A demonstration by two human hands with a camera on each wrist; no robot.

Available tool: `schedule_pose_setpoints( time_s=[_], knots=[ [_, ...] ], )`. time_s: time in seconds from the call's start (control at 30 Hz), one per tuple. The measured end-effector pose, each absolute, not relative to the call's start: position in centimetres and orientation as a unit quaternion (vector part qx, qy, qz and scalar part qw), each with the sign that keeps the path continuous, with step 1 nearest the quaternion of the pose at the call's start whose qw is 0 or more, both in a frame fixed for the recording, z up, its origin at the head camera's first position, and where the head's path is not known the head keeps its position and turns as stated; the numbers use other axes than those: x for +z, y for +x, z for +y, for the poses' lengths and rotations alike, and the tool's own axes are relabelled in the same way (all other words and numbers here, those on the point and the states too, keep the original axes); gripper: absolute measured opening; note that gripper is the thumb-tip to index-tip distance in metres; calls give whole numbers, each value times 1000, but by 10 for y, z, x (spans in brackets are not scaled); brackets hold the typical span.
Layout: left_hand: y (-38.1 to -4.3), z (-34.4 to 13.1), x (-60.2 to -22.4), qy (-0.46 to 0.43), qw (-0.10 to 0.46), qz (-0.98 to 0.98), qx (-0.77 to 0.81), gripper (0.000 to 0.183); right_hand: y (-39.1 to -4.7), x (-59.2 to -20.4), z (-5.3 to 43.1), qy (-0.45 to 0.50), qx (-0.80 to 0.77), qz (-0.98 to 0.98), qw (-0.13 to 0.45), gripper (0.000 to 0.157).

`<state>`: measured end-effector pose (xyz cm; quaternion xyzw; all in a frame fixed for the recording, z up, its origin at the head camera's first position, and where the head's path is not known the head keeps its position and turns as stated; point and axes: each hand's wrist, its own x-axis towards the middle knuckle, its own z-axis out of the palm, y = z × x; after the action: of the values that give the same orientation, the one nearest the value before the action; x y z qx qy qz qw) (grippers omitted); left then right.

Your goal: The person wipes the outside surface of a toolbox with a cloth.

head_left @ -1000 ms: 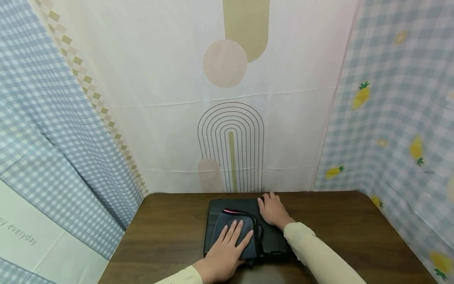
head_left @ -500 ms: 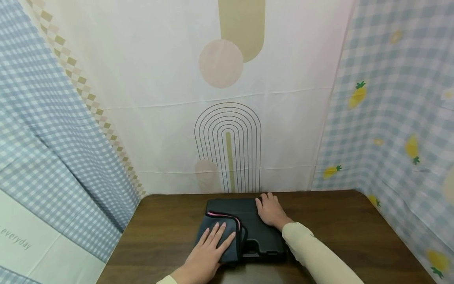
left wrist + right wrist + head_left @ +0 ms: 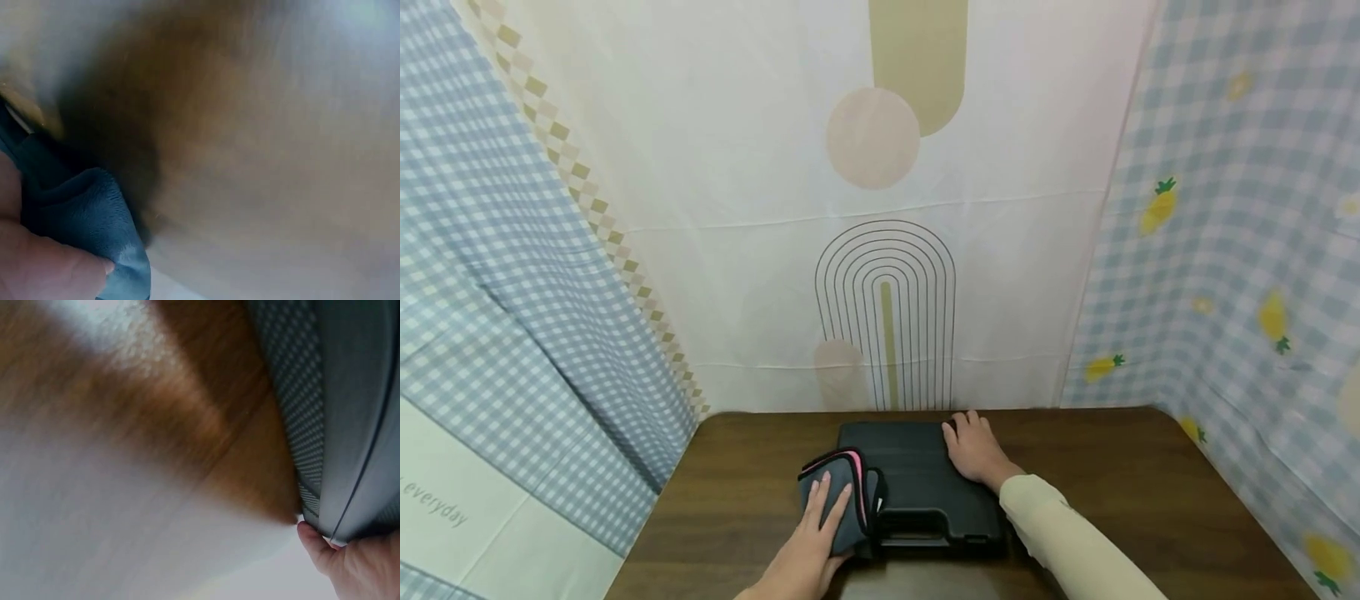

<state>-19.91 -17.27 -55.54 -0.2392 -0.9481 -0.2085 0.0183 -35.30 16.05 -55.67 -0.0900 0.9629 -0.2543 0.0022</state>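
Observation:
A black plastic carrying case (image 3: 902, 471) lies flat on the wooden table (image 3: 745, 467), its handle toward the near side. At the case's left edge, my left hand (image 3: 801, 542) holds a folded grey-blue cloth (image 3: 820, 483) with black binding and a pink stripe. Fingers are spread over the cloth's top; in the left wrist view the thumb (image 3: 62, 265) presses against its soft lower fold. My right hand (image 3: 976, 450) grips the far right corner of the case. A fingertip (image 3: 307, 531) wraps that corner in the right wrist view.
A white cloth backdrop (image 3: 760, 292) hangs at the table's far edge. Blue checked curtains stand at the left (image 3: 572, 333) and right (image 3: 1217, 250). The table's rounded corners show on both far sides.
My left hand has slid the cloth leftward across the case to its left edge, baring the lid and the handle. The right hand stays at its corner.

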Motion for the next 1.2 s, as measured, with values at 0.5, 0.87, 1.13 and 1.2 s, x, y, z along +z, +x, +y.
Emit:
schedule_pose_setpoints(
  time_s=[0.5,0.87,1.13,1.2],
  knots=[
    [-211,-163,-553,-109,-34,-889,-443,82,-352,-556,163,-93,-248,964,-1,56],
    [-260,-158,-544,-84,-5,-865,-495,75,-352,-557,159,-100,-243,965,-2,56],
    [-306,-151,-533,-80,-39,-879,-469,74,-351,-556,160,-98,-242,965,0,56],
    [-315,-150,-530,-79,-43,-880,-466,73,-350,-554,158,-100,-247,964,3,55]
  ],
)
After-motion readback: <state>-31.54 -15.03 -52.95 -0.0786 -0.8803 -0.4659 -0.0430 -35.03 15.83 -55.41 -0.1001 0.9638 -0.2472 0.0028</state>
